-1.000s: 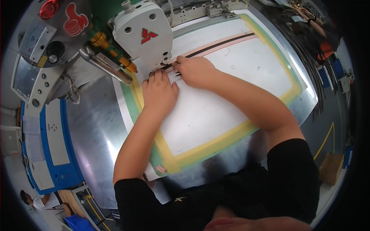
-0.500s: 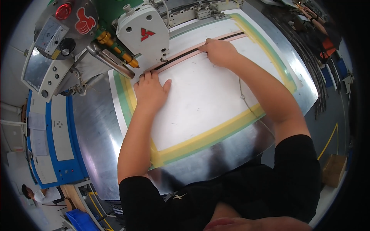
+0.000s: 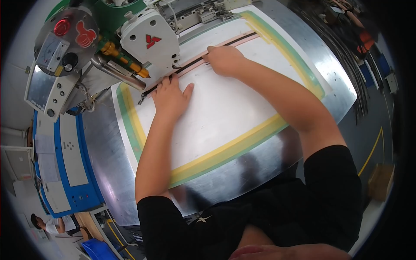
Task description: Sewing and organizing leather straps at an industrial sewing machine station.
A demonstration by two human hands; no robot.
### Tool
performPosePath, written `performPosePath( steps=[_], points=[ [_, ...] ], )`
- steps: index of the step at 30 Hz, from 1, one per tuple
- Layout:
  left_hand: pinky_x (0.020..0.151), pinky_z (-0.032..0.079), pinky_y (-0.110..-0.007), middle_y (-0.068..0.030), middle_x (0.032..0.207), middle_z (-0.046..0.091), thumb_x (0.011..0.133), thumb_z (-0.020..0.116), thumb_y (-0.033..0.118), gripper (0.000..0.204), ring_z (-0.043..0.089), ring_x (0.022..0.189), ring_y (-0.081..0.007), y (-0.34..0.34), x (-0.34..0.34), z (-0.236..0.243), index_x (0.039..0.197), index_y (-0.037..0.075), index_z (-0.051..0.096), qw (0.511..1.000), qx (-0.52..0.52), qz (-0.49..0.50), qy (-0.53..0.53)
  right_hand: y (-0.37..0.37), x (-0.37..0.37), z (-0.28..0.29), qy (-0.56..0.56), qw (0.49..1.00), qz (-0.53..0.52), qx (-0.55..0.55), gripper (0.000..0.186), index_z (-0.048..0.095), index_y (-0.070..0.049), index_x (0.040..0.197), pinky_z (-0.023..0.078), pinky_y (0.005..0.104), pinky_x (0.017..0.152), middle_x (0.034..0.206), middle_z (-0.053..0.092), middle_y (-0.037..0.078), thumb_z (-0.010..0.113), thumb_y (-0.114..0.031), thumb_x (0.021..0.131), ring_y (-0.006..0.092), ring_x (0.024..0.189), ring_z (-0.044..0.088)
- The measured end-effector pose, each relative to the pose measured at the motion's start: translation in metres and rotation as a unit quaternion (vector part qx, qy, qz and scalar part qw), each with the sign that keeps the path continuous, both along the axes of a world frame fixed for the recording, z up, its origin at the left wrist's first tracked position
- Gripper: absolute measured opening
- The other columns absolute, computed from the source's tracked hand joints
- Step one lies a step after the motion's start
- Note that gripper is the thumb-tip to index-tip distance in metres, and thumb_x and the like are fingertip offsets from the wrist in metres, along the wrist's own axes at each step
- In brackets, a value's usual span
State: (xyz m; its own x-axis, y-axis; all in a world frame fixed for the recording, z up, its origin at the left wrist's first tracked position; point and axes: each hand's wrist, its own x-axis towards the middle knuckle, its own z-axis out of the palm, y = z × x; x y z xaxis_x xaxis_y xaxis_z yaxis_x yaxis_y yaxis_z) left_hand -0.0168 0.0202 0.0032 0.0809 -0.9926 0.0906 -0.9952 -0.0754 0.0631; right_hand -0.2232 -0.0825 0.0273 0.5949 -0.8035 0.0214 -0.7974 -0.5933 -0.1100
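Observation:
A black zipper [image 3: 193, 66] lies along a pink-edged strip [image 3: 242, 42] on a white sheet [image 3: 229, 108] bordered with yellow and green tape. Its left end carries a dark metal pull [image 3: 141, 100], resting beside the sewing machine. My left hand [image 3: 169, 97] lies flat on the sheet, fingers spread, with the fingertips touching the zipper near that end. Farther right along the zipper, my right hand [image 3: 225, 60] has its fingers bent and closed at the black band. The thumb is partly hidden.
The white sewing machine head [image 3: 151, 41] stands just behind the zipper. A brass-coloured cylinder [image 3: 138, 69] and a control panel [image 3: 50, 93] are at its left. Under the sheet is a shiny metal table [image 3: 102, 143]. A person [image 3: 54, 224] is at the far lower left.
The view has shifted slightly. My left hand has moved right along the zipper, uncovering its metal-ended left tip. My right hand has slid a little left along the strip.

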Motion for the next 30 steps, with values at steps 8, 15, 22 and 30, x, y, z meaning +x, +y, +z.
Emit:
performPosePath(
  steps=[8, 15, 22, 30],
  points=[
    [0.113, 0.038, -0.054, -0.0198, 0.148, 0.053, 0.095, 0.062, 0.058, 0.072, 0.049, 0.136, -0.0422, -0.004, -0.003, -0.004, 0.148, 0.009, 0.055, 0.999, -0.034, -0.008, 0.007, 0.003, 0.021, -0.010, 0.012, 0.999, 0.029, -0.035, 0.034, 0.071, -0.008, 0.123, 0.060, 0.0442, 0.084, 0.121, 0.065, 0.015, 0.057, -0.004, 0.091, 0.0342, 0.106, 0.071],
    [0.112, 0.040, -0.053, -0.0184, 0.143, 0.056, 0.095, 0.063, 0.057, 0.070, 0.051, 0.133, -0.0417, -0.002, 0.001, 0.000, 0.146, 0.010, 0.057, 1.000, -0.014, 0.011, 0.003, 0.010, 0.029, -0.008, -0.025, 0.999, 0.046, -0.004, 0.025, 0.075, -0.005, 0.112, 0.058, 0.0438, 0.091, 0.128, 0.065, 0.016, 0.058, -0.008, 0.094, 0.0338, 0.114, 0.069],
    [0.112, 0.038, -0.056, -0.0187, 0.146, 0.053, 0.095, 0.063, 0.058, 0.071, 0.049, 0.137, -0.0402, 0.009, 0.016, 0.006, 0.148, 0.012, 0.055, 0.999, 0.013, 0.036, -0.006, 0.004, 0.016, -0.009, -0.033, 0.999, 0.020, -0.012, 0.045, 0.072, -0.019, 0.129, 0.058, 0.0442, 0.090, 0.122, 0.067, 0.011, 0.055, -0.002, 0.091, 0.0324, 0.109, 0.070],
    [0.113, 0.037, -0.056, -0.0210, 0.149, 0.051, 0.096, 0.062, 0.058, 0.071, 0.046, 0.140, -0.0401, 0.020, 0.036, 0.006, 0.148, 0.010, 0.055, 0.998, 0.024, 0.050, 0.008, -0.010, -0.020, 0.005, -0.003, 0.998, -0.064, 0.025, 0.047, 0.072, -0.022, 0.130, 0.055, 0.0419, 0.095, 0.126, 0.067, 0.009, 0.051, 0.002, 0.094, 0.0313, 0.116, 0.067]
  ],
)
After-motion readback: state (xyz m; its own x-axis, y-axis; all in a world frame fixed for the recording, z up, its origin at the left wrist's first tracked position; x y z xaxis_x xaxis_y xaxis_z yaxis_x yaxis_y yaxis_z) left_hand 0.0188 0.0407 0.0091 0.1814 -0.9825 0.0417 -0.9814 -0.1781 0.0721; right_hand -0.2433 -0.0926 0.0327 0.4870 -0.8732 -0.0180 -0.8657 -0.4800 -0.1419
